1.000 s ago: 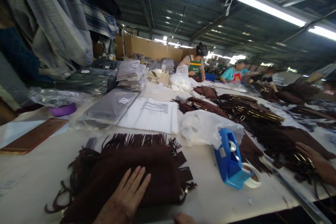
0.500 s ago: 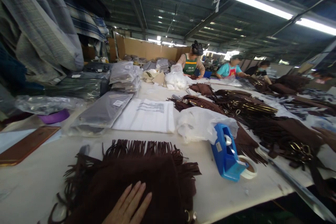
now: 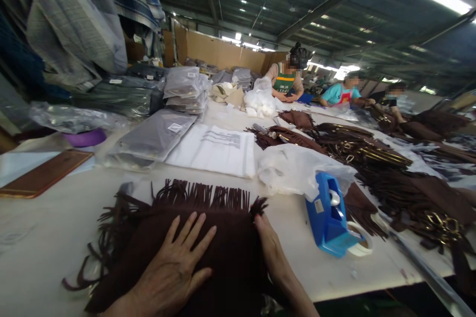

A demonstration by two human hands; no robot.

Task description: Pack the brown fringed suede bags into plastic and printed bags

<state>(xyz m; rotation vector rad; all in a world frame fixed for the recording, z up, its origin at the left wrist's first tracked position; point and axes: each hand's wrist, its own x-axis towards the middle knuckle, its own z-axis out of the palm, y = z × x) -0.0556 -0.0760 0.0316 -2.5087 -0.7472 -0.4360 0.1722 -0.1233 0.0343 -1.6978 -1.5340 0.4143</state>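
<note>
A dark brown fringed piece (image 3: 223,257) lies on the white table at the front, its fringe spread along the far and left sides. My left hand (image 3: 171,262) rests flat on it with the fingers spread. At its right edge is my right hand (image 3: 270,247), with the fingers turned under or behind the brown material near the far right corner; what they hold, if anything, is hidden. Metal hardware shows faintly below, between the piece and my right wrist.
A blue tape dispenser (image 3: 327,218) and a white tape roll (image 3: 360,238) stand to the right. Beyond are clear plastic (image 3: 301,168), a white packet stack (image 3: 213,151), grey bagged items (image 3: 156,136) and brown fringed bags (image 3: 420,198). People work across the table.
My right hand has come into view at the piece's right edge, where the side fringe is now mostly out of sight. My left hand has moved further up over the material, and the view has shifted.
</note>
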